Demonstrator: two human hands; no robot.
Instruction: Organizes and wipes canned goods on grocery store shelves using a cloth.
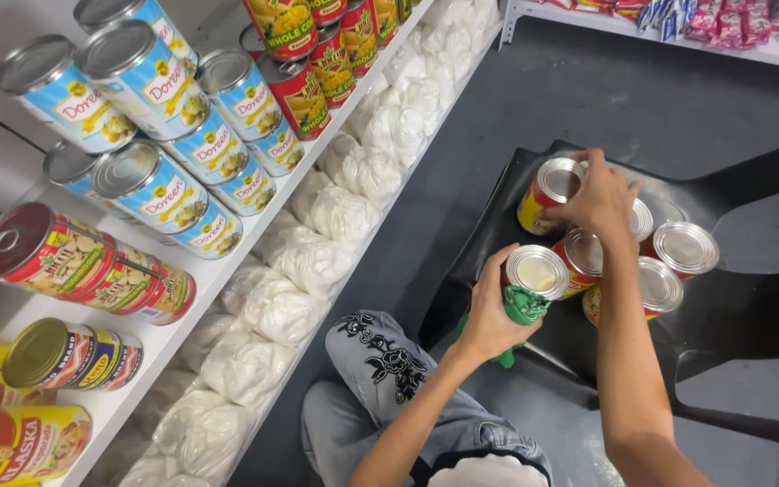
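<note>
The left hand (489, 316) wraps its fingers around a can (534, 275) with a green cloth (523, 307) pressed against its side, at the near edge of a dark plastic chair (489, 225). The right hand (599, 200) reaches over, fingers closed on the rim of a red and yellow can (547, 191) (four more cans crowd beside it). The chair seat looks sloped, so a nudged can could roll off onto the floor (588, 99).

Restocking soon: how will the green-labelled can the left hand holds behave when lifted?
The green-labelled can looks rigid metal, so it should not flex. Sealed, so probably heavy for its size. The left hand wraps its smooth round side; laid sideways, it would likely roll.
</note>
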